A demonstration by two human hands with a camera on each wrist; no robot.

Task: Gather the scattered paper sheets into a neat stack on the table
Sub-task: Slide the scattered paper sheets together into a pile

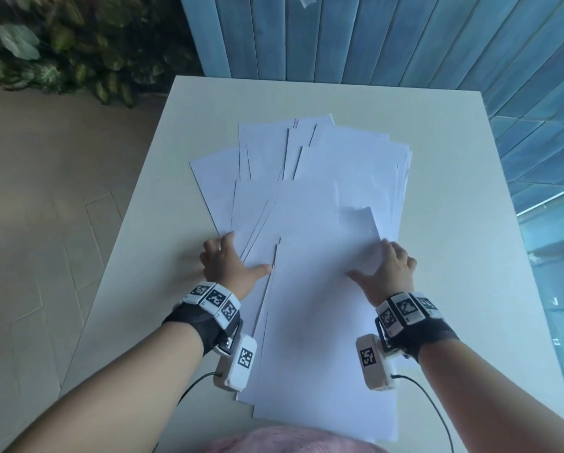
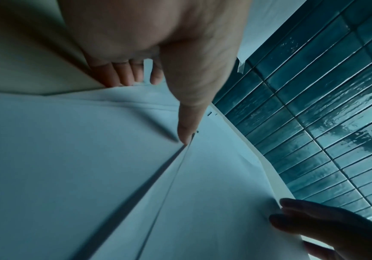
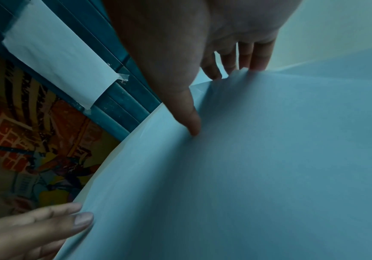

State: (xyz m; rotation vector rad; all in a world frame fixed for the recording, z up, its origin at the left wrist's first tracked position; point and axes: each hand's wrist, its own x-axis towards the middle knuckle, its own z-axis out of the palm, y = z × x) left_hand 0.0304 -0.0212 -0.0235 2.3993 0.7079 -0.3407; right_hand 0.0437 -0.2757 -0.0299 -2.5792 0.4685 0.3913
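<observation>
White paper sheets (image 1: 310,204) fanned on table (image 1: 454,191); both hands pressing.

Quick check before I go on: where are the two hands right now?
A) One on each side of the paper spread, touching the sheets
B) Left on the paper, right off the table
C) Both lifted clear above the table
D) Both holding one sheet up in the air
A: the left hand touches the left side of the paper sheets and the right hand the right side, the sheets lying fanned on the table.

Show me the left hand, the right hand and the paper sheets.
left hand (image 1: 230,261), head view, back of hand.
right hand (image 1: 390,273), head view, back of hand.
paper sheets (image 1: 310,204), head view, middle of the spread.
</observation>
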